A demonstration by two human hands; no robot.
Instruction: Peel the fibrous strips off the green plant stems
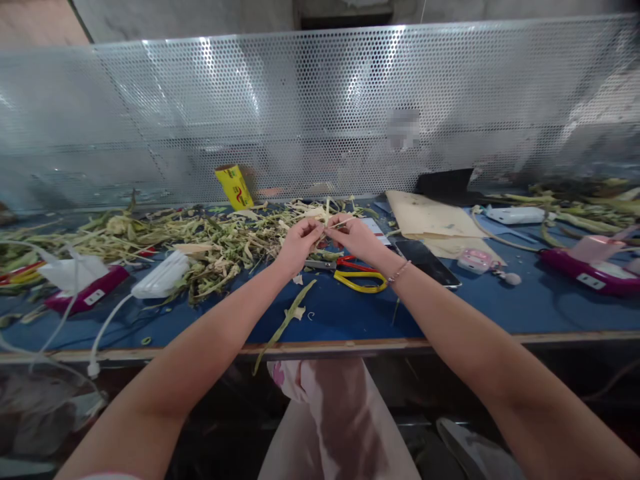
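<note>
My left hand [300, 241] and my right hand [356, 237] meet above the blue table [450, 313], both pinched on a thin pale plant strip [334, 227] stretched between their fingertips. A pile of green and pale plant stalks and leaves [210, 243] lies just behind and to the left of my hands. Below my right hand lie scissors with red and yellow handles [359, 275]. A long green leaf strip [286, 321] hangs over the table's front edge under my left forearm.
A dark phone [427, 261] lies right of my right wrist, beside brown paper [425, 217]. Magenta devices [590, 270] [90, 293], white cables [105, 333], a white device [515, 215] and a yellow packet [235, 187] sit around. A perforated metal screen [320, 113] backs the table.
</note>
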